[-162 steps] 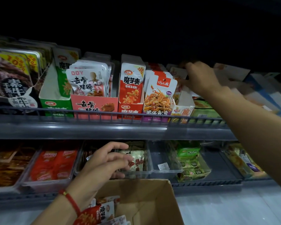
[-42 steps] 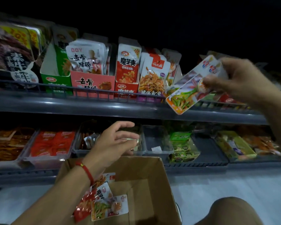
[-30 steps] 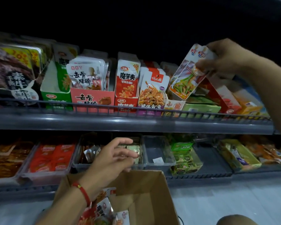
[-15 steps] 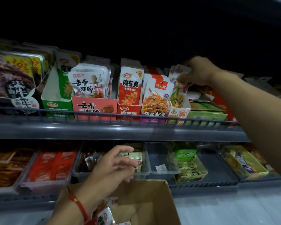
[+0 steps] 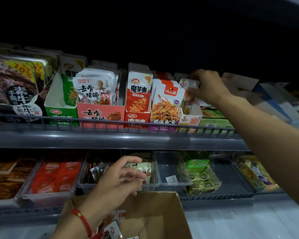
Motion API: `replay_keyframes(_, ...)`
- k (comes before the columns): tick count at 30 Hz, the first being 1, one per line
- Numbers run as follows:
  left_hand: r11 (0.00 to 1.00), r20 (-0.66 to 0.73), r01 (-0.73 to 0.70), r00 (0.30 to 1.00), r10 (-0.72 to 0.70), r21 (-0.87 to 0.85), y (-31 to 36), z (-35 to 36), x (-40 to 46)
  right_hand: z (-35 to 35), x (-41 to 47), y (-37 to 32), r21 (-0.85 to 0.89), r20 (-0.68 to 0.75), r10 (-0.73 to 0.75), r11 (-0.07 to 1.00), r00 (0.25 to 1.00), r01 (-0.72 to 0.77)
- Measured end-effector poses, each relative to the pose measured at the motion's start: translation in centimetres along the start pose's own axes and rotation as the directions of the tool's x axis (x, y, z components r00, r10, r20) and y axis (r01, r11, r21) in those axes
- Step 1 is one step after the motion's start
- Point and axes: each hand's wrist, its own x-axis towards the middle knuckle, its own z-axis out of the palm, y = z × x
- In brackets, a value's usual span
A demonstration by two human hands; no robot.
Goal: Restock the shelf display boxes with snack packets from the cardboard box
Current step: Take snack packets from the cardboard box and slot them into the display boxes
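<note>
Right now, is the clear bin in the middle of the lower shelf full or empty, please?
Nearly empty: the clear bin shows its bare floor and only a small white slip, while neighbouring bins hold packets.

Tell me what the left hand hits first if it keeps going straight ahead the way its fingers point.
Probably the pale packets in the clear bin on the lower shelf, just beyond the left hand; depth is unclear.

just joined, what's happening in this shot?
A person is restocking a shop shelf. The right hand grips snack packets and is seating them in a small display box on the upper shelf, beside the other upright snack boxes. The left hand hovers open, holding nothing, above the cardboard box, which has a few more packets inside.
</note>
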Motion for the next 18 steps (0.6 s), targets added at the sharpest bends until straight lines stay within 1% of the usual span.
replay_keyframes(3,1.000,0.005,0.002,1.000,-0.003,0.010,0.0,0.0,0.0,0.4,-0.3,0.0,-0.054,0.007,-0.018,0.998,1.000,0.018)
replay_keyframes(7,1.000,0.007,0.004,1.000,-0.005,0.024,-0.1,0.0,0.1,1.4,-0.8,0.2,-0.220,0.030,-0.041,0.974,0.999,0.047)
replay_keyframes(10,1.000,0.009,0.004,1.000,-0.004,0.028,0.0,0.0,0.1,1.9,-0.8,0.3,-0.231,-0.024,-0.020,0.973,1.000,0.014)
replay_keyframes(13,0.999,0.002,0.008,1.000,-0.008,0.032,-0.1,-0.1,0.1,2.3,-1.0,0.2,-0.255,-0.057,-0.030,0.967,0.998,0.015)
replay_keyframes(18,0.998,-0.049,0.022,0.999,-0.019,0.060,-0.5,-0.4,0.3,2.3,-1.6,0.3,-0.271,-0.141,-0.044,0.963,0.989,0.004)
